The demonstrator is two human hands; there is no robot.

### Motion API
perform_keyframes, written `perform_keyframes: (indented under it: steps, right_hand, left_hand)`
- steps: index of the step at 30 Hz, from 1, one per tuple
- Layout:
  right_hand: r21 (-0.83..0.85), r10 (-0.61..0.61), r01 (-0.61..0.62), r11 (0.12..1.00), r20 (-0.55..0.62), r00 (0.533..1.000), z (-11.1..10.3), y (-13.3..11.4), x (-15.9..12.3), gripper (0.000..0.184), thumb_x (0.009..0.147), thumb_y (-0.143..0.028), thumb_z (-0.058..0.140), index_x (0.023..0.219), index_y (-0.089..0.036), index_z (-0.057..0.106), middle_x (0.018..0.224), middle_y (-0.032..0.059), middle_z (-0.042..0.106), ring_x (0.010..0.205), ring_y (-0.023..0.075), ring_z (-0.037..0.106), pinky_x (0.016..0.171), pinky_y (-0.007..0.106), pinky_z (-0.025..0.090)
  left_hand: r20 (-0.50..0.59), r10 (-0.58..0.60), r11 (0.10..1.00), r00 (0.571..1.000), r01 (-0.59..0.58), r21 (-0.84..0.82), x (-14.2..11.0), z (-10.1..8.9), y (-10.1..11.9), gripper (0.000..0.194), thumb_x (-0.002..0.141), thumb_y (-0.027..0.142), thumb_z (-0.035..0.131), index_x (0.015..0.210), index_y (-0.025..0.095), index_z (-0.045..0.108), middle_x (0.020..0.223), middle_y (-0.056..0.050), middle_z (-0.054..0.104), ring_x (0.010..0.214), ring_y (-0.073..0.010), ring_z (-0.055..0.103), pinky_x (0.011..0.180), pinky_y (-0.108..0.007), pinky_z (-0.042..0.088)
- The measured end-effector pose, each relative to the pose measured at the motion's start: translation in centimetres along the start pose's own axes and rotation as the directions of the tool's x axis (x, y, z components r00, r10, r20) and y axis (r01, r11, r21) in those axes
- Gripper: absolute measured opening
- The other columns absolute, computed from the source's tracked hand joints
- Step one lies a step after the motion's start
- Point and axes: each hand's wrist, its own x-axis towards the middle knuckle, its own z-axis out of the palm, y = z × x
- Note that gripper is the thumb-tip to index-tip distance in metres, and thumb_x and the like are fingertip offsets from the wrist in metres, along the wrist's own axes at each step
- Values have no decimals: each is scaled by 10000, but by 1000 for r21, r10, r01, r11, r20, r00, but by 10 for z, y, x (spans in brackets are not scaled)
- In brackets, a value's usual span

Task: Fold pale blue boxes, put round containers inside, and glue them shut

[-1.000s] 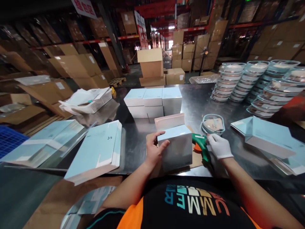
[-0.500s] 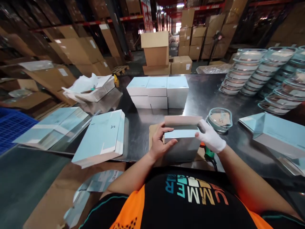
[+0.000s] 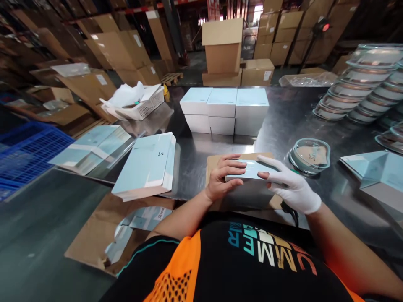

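Observation:
A light blue carton (image 3: 250, 169) lies between my two hands at the front of the dark table, its top flap down. My bare left hand (image 3: 224, 178) grips its left end, fingers over the top and thumb along the near side. At the right end, my right hand (image 3: 291, 184) in a white glove holds the carton with its fingertips. Underneath is a piece of brown cardboard (image 3: 214, 162). To the right stands a glass container (image 3: 310, 155) with a clear lid and a brown label.
Finished-looking blue-topped boxes (image 3: 222, 111) stand in a row behind. Flat blue cartons (image 3: 147, 163) are stacked left, and more folded cartons (image 3: 378, 176) lie right. Tall stacks of glass containers (image 3: 352, 84) rise at back right. A white basket (image 3: 147, 105) sits back left.
The carton's raised top flap has come down, and my fingers now lie over the top. The whole view has shifted, so things appear further right and higher.

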Motion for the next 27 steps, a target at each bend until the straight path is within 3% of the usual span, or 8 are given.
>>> perform_keyframes:
  steps: [5, 8, 11, 13, 15, 20, 23, 27]
  right_hand:
    - [-32, 50, -52, 998, -71, 996, 8, 8, -10, 376, 1014, -341, 717, 1387, -317, 760, 1706, 105, 499, 1549, 306, 532, 1279, 507, 457]
    - [-40, 223, -235, 971, -189, 956, 21, 25, -25, 914, 843, -501, 865, 1649, -266, 502, 1676, 180, 514, 1515, 368, 557, 1270, 568, 455]
    - [26, 431, -442, 897, -278, 858, 30, 44, -33, 1078, 780, -651, 860, 1660, -184, 452, 1510, 220, 652, 1384, 407, 660, 1195, 582, 530]
    - [130, 515, -501, 855, -321, 795, 35, 53, -34, 1024, 848, -688, 795, 1664, -182, 438, 1492, 231, 665, 1354, 399, 686, 1155, 553, 571]
    - [248, 517, -458, 854, -304, 800, 42, 58, -34, 1015, 924, -710, 703, 1728, -218, 327, 1564, 239, 616, 1387, 385, 673, 1139, 530, 588]
    - [12, 279, -282, 959, 119, 953, 75, 63, -39, 905, 962, -552, 670, 1742, -219, 356, 1760, 244, 366, 1614, 412, 421, 1281, 608, 426]
    - [-295, 183, -53, 954, 432, 883, 92, 60, -37, 761, 844, -425, 783, 1557, -206, 631, 1715, 238, 449, 1625, 478, 364, 1318, 705, 283]
    - [-382, 163, 66, 922, 535, 829, 99, 58, -29, 694, 795, -294, 756, 1475, -179, 682, 1672, 239, 508, 1606, 488, 382, 1307, 748, 235]
  left_hand:
    - [26, 21, 999, 999, -20, -38, -2, -1, -6, 370, 937, 643, 784, 1071, 301, 823, 1197, -108, 822, 1359, -331, 682, 1197, -600, 499]
    - [-12, -171, 982, 985, 169, -82, -18, -2, -14, 911, 736, 799, 873, 1446, 269, 660, 1561, -206, 617, 1515, -399, 542, 1252, -616, 442]
    - [120, -504, 849, 855, 517, -113, -46, -2, -23, 1274, 533, 750, 1011, 1581, 238, 500, 1556, -251, 589, 1436, -431, 603, 1155, -578, 537]
    - [212, -641, 730, 737, 671, -125, -60, -4, -26, 1188, 524, 667, 1051, 1508, 228, 550, 1387, -215, 705, 1279, -398, 707, 1052, -524, 595]
    - [195, -695, 666, 692, 722, -189, -56, -14, -24, 1053, 558, 674, 1032, 1401, 216, 598, 1227, -173, 770, 1125, -355, 762, 963, -478, 618]
    - [-209, -662, 748, 719, 619, -239, 55, -79, -13, 772, 651, 728, 945, 1127, 182, 677, 966, -101, 790, 869, -278, 765, 790, -398, 619]
    - [-487, -518, 837, 703, 534, -120, 153, -128, -21, 602, 807, 665, 857, 1090, 156, 702, 1034, -105, 792, 1017, -267, 747, 918, -380, 603]
    - [-648, -431, 805, 629, 592, 39, 244, -173, -54, 343, 1042, 435, 669, 1055, 93, 696, 1032, -103, 777, 1100, -240, 692, 1001, -365, 548]
